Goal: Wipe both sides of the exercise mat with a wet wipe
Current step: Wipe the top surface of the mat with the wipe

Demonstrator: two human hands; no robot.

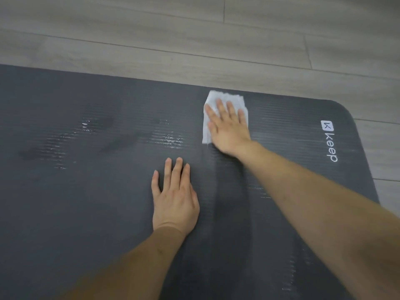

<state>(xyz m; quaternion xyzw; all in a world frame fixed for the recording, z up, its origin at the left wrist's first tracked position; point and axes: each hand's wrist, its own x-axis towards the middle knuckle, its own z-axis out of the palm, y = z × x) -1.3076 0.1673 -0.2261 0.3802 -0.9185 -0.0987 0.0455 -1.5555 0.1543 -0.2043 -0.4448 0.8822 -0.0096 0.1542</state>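
Both forearms bare, reaching forward over the mat [86, 213]. Left hand [174, 198] laid flat on the mat, palm down, fingers straight and close together, thumb out to the side. Right hand [229, 126] stretched farther toward the mat's far edge, palm down, fingers straight and slightly spread, pressing the wet wipe [225, 99] flat.

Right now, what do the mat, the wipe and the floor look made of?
Mat: likely dark grey foam, matte, finely ribbed, with wet sheen in streaks. Wipe: thin white nonwoven sheet, crumpled at its edges. Floor: grey wood-look planks with visible seams; laminate or wood, unclear.
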